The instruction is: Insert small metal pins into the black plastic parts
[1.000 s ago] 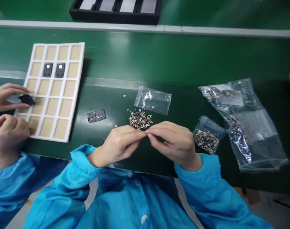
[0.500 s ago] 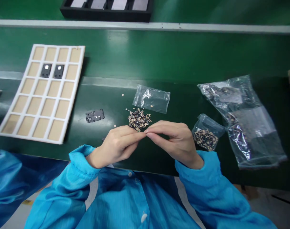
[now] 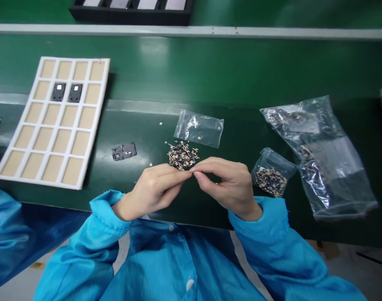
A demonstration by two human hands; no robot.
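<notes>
My left hand (image 3: 157, 187) and my right hand (image 3: 226, 184) meet at the fingertips, both closed in a pinch. Whatever lies between the fingertips is too small to make out. Just beyond them sits a pile of tiny black and tan parts (image 3: 182, 155), its near edge partly covered by the fingers. A flat, dark plastic part with cut-outs (image 3: 124, 151) lies left of the pile. Behind the pile is a clear zip bag (image 3: 199, 128) with a small tan piece on it. The edge of another dark thing shows beside my left hand, mostly hidden.
A white-framed compartment tray (image 3: 89, 104) at left holds two black parts (image 3: 58, 92). A small bag of tiny parts (image 3: 270, 180) and larger clear bags (image 3: 335, 167) lie at right. A black tray (image 3: 131, 16) stands beyond the pale rail (image 3: 241, 32). A co-worker's blue sleeve (image 3: 5, 234) is at left.
The view has shifted slightly. My fingertips stay together over the pile's near edge, with the right fingers drawn a little closer in. The co-worker's hand at far left has gone out of view.
</notes>
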